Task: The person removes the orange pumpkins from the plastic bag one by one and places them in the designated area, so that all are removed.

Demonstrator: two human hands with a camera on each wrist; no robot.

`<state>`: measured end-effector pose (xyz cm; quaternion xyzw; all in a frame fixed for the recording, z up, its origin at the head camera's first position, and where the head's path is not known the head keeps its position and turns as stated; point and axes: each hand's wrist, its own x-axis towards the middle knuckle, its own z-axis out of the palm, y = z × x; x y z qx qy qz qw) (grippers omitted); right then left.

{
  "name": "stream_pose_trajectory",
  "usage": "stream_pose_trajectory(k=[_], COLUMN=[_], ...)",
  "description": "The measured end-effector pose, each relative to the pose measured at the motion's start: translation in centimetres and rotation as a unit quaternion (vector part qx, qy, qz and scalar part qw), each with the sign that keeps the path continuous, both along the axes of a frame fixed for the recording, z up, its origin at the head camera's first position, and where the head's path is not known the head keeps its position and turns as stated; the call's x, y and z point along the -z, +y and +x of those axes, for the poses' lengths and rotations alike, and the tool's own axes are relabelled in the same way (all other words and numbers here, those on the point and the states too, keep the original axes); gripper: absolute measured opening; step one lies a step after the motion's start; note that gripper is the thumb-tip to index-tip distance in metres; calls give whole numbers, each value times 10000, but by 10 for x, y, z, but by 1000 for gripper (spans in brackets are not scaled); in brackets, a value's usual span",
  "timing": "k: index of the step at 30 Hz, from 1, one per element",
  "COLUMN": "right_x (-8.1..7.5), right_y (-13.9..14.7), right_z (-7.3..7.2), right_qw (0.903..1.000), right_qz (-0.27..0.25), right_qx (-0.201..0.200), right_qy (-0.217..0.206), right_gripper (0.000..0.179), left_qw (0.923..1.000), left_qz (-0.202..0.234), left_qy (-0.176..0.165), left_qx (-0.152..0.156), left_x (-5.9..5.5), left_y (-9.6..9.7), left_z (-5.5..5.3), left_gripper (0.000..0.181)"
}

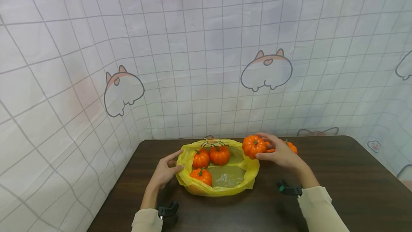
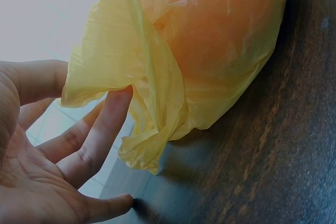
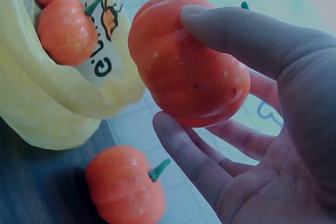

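A yellow plastic bag (image 1: 222, 191) stands with its mouth spread wide on the table. Inside it lie three small orange pumpkins with green stems, one of them a front pumpkin (image 1: 201, 177). My left hand (image 1: 163, 171) holds the bag's left rim, its thumb partly hidden behind the plastic in the left wrist view. Over the bag's right rim, my right hand (image 1: 279, 153) grips another orange pumpkin (image 3: 184, 61) between thumb and fingers. Beyond that hand a loose pumpkin (image 1: 291, 147) is partly hidden; in the right wrist view a pumpkin (image 3: 125, 186) rests beside the bag.
The dark wooden table (image 1: 341, 189) reaches back to a white gridded cloth (image 1: 206, 63) with cartoon animals, which also hangs along the left side. Each wrist wears a black strap, such as the right strap (image 1: 291, 190).
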<state>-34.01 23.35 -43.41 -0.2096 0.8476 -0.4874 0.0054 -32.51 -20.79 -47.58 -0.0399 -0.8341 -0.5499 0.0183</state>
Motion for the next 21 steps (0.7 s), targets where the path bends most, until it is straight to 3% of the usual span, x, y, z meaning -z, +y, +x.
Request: stream_pose_trajectory(k=[21], right_x=[-1], right_y=[27], right_z=[-3], right_qw=[9993], right_qz=[60], right_qx=[371], right_qy=[15], right_gripper=[77], left_qw=[10000], left_qz=[13], left_qy=[-12], left_qx=[-11], left_x=[1], left_y=[1], left_z=[-1], left_gripper=[59])
